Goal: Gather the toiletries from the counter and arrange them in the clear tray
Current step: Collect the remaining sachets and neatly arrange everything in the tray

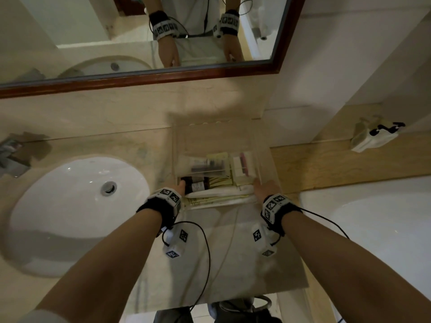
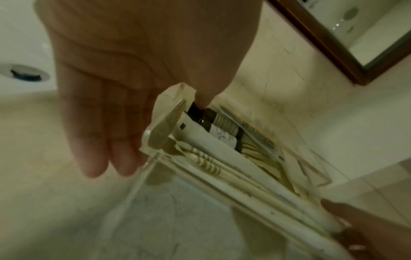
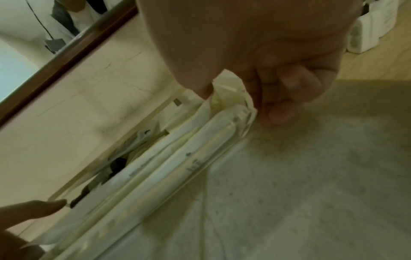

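We have both hands at the near corners of the clear tray (image 1: 268, 159), which sits on the bench (image 1: 233, 241) between the sink (image 1: 70, 206) and the side wall, because steadying it from two ends is the surest way to shift or square it without spilling what lies inside. Our left hand (image 2: 124, 79) has its thumb tucked inside the corner against the dark bottles (image 2: 213, 126) while its fingers (image 2: 124, 154) run nearly straight down the outside wall, pinching that wall. Our right hand (image 3: 255, 52) curls its fingers (image 3: 282, 105) outside the opposite corner, thumb inside, gripping the wall together with the ends of the long white packets (image 3: 177, 158) that lie along the front compartment. The packets probably lie lengthwise there because only that slot fits them. Small boxes (image 1: 242, 164) fill the rear compartments, so we judge the arranging nearly done.
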`<state>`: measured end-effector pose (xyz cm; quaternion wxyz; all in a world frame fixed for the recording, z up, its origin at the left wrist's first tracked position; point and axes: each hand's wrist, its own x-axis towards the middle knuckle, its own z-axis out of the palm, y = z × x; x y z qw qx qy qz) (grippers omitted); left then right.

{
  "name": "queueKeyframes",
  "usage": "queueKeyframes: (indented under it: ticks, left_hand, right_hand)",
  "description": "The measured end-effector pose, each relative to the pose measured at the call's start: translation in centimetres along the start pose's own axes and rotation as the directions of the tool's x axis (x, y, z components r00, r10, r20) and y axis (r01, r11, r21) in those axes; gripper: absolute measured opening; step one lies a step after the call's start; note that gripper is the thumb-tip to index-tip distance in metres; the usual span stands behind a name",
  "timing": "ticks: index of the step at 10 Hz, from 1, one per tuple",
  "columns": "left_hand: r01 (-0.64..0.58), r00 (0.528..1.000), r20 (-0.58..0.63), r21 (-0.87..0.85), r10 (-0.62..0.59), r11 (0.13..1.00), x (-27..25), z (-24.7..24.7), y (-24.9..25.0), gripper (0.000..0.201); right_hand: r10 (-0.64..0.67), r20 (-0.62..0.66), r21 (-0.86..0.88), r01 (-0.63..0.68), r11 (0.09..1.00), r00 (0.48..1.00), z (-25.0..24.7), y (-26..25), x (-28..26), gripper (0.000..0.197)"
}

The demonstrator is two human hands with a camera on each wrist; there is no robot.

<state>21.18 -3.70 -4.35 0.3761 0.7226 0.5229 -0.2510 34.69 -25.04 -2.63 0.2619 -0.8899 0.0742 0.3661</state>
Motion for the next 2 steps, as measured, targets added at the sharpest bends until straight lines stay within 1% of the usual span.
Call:
queueKeyframes:
  ticks: [1, 2]
  left_hand:
    - [0.089, 0.991, 0.12, -0.208, -0.065, 0.974, -3.1, -0.5, 0.6, 0.06]
    - [0.105, 0.987, 0.147, -0.276, -0.066, 0.955, -4.2, -1.0, 1.0, 0.059]
  right_hand:
    - [0.058, 0.103, -0.111, -0.046, 0.993, 0.993, -0.3, 0.4, 0.0, 0.065]
    - [0.064, 0.103, -0.048, -0.059, 0.997, 0.993, -0.3, 0.3, 0.9, 0.066]
